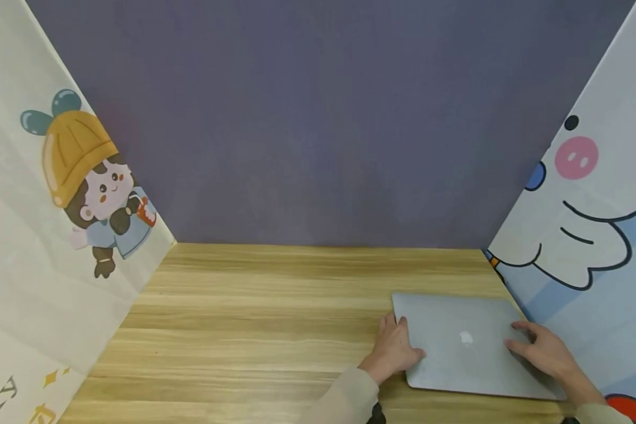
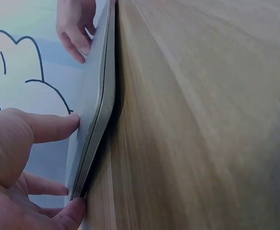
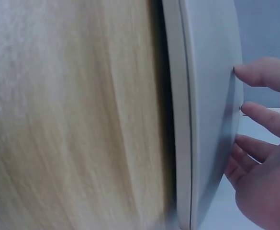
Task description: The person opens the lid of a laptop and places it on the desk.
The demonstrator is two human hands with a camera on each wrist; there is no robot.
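A closed silver laptop (image 1: 463,365) with a pale apple logo lies on the wooden table at the right. My left hand (image 1: 393,347) is at its left edge, thumb on the lid and fingers along the side. From the left wrist view, the thumb (image 2: 58,127) presses the lid while a fingertip meets the thin side edge. On the opposite side my right hand (image 1: 546,350) reaches over the right edge, thumb and fingers spread apart. In the right wrist view its fingertips (image 3: 245,72) are right at the lid, casting a shadow there.
The wooden table (image 1: 254,330) stretches to the left of the laptop. A grey-purple panel (image 1: 318,129) stands behind it. A printed cartoon panel (image 1: 604,247) rises close beside the laptop on the right, and another printed panel (image 1: 26,253) borders the left.
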